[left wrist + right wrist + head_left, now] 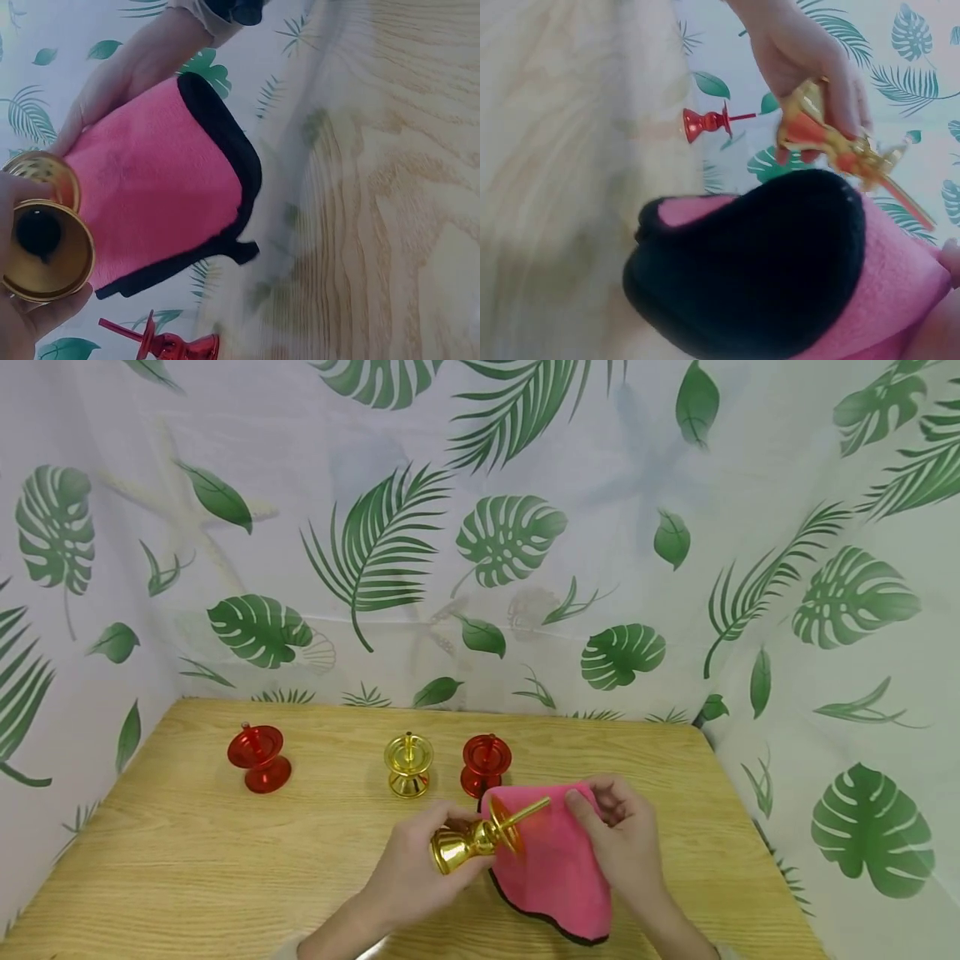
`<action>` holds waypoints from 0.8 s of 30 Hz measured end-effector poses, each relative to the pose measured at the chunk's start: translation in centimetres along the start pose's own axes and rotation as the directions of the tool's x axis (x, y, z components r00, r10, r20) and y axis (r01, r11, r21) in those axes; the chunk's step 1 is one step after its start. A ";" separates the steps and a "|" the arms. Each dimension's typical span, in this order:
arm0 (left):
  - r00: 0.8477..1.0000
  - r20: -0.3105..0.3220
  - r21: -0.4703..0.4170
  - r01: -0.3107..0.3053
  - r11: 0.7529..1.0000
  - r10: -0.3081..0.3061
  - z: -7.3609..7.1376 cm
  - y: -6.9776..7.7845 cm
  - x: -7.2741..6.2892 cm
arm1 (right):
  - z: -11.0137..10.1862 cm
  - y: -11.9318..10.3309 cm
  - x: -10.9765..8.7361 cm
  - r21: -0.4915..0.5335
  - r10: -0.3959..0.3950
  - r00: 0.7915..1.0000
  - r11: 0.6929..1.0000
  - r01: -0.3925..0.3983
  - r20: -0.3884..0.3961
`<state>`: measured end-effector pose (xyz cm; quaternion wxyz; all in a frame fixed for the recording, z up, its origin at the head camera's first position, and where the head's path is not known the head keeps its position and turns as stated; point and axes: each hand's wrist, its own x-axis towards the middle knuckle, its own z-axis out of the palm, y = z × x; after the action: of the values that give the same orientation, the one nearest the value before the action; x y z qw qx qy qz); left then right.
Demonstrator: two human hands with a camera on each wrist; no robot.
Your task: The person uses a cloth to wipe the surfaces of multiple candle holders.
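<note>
My left hand [420, 864] grips a shiny gold candle holder [450, 850] around its flared base and waist. It is tilted sideways, its dish and long thin spike pointing right across a pink cloth [558, 881] with black edging. In the left wrist view the hollow underside of the gold candle holder [82, 259] faces the camera. My right hand [626, 835] pinches the cloth's upper right corner between thumb and fingers, and the rest hangs down. From the right wrist, the black underside of the cloth [750, 270] shows, with the left hand [810, 60] beyond it.
On the wooden table [225, 860], a red candle holder [267, 774] stands at the far left. Another gold candle holder [408, 787] and a second red one [487, 752] stand behind my hands, the latter partly covered by the cloth. A leaf-patterned curtain [420, 677] encloses the back and sides.
</note>
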<state>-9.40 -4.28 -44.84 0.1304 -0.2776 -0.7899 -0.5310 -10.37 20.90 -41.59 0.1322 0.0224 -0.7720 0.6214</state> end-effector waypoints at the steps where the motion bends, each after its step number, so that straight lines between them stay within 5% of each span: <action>1: 0.999 -0.021 -0.026 0.026 0.999 -0.026 0.0 0.0 0.1 | 0.2 0.1 -0.1 0.024 0.021 1.000 1.000 -0.021 -0.006; 10: 0.963 -0.132 -0.174 0.209 0.962 -0.233 0.6 0.3 0.9 | 2.6 0.8 -1.3 0.195 0.156 0.983 0.971 -0.135 -0.100; 19: 0.949 -0.149 -0.228 0.241 0.943 -0.278 1.2 0.6 1.3 | 4.3 0.8 -2.3 0.296 0.225 0.966 0.938 -0.179 -0.127; 24: 0.929 -0.105 -0.242 0.323 0.915 -0.356 1.0 0.6 1.4 | 4.4 0.7 -2.5 0.292 0.256 0.958 0.933 -0.211 -0.127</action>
<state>-10.05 -2.78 -44.09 0.0621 -0.1087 -0.7505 -0.6489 -8.81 16.48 -43.65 0.1153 -0.1024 -0.6618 0.7336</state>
